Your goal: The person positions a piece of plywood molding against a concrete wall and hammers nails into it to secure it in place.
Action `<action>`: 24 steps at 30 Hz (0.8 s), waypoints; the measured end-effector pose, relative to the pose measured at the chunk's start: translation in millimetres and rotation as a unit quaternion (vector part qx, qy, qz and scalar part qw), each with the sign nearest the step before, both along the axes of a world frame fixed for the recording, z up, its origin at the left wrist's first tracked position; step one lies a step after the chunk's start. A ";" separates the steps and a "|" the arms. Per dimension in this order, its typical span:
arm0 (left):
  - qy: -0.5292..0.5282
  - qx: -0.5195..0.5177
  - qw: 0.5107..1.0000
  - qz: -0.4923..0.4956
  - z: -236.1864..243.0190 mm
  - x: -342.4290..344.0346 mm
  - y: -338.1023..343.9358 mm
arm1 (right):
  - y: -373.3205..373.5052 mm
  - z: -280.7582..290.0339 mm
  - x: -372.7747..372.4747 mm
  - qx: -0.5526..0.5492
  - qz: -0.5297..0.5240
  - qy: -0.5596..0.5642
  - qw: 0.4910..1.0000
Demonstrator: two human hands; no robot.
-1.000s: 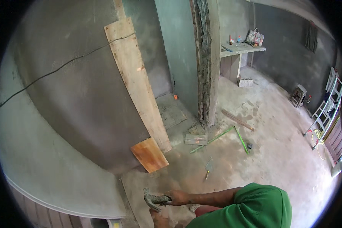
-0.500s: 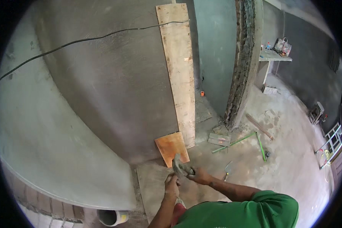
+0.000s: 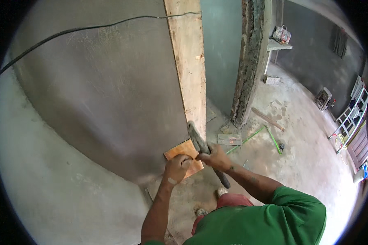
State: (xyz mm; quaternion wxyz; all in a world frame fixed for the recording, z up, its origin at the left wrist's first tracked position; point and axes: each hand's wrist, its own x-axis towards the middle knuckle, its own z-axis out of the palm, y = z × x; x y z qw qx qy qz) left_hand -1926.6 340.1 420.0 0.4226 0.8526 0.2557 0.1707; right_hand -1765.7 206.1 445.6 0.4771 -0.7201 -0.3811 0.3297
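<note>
My right hand is wrapped round a long grey, mortar-smeared hand tool. One end points up and away; its dark rounded end sticks out below my hand. I cannot make out its exact kind. Just to the left, my left hand is closed, with thumb and fingers pressed together close to the fingers of my right hand. Whatever it pinches, if anything, is too small to tell. Behind both hands an orange-brown square board stands low against the wall, partly covered by them. A tall plywood plank rises above it.
A black cable crosses the grey plastered wall. Right of the plank stands a rough wall edge. On the floor lie a flat trowel, a bent green strip and wooden strips. A ladder leans far right.
Both hands have risen and moved away from my body. The tool has turned, its far end now pointing up over the plank's foot. My view has shifted, and the bucket at lower left is gone from it.
</note>
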 end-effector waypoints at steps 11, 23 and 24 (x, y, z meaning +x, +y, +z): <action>-0.238 0.058 0.944 0.220 215.5 86.8 174.5 | 71.6 26.6 135.8 0.189 -0.051 0.046 0.980; -0.246 0.359 0.845 0.310 390.1 192.9 293.2 | 178.7 78.0 223.8 0.206 0.013 -0.025 0.978; -0.216 0.434 0.814 0.319 399.6 195.8 298.7 | 188.6 89.3 225.0 0.211 0.012 -0.030 0.977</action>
